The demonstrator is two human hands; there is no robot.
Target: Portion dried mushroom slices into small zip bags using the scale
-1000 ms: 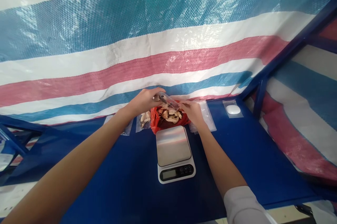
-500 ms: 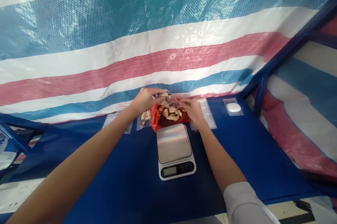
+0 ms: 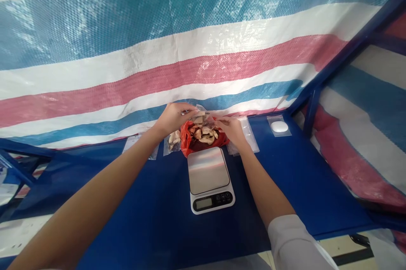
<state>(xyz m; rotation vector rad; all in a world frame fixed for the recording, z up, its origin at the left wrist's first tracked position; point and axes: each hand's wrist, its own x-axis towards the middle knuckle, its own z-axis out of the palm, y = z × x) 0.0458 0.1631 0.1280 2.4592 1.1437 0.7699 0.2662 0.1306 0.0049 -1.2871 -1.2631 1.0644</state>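
Note:
Over the red plastic bag (image 3: pixel 187 145), my two hands hold a small clear plastic bag (image 3: pixel 202 117) with a few pale slices in it. My left hand (image 3: pixel 176 117) is closed on its left side, fingers pinched at the top. My right hand (image 3: pixel 232 129) pinches the right edge. Below, light brown dried slices (image 3: pixel 207 137), perhaps mushroom, fill the open red bag. Directly in front of the red bag lies a white kitchen scale (image 3: pixel 209 173) with a bare metal plate; its display shows no readable figure.
Left of the red bag is a filled clear bag (image 3: pixel 174 140), with another clear packet (image 3: pixel 131 142) farther left. Flat clear bags (image 3: pixel 250 135) lie under my right wrist. A white oval object (image 3: pixel 279 126) rests on a clear bag at right. Striped sheeting (image 3: pixel 177 67) rises behind the blue table (image 3: pixel 152 211).
Both hands stay over the red bag, still holding the clear bag. My left hand and the slices in the clear bag have shifted slightly. The whole view has moved a little.

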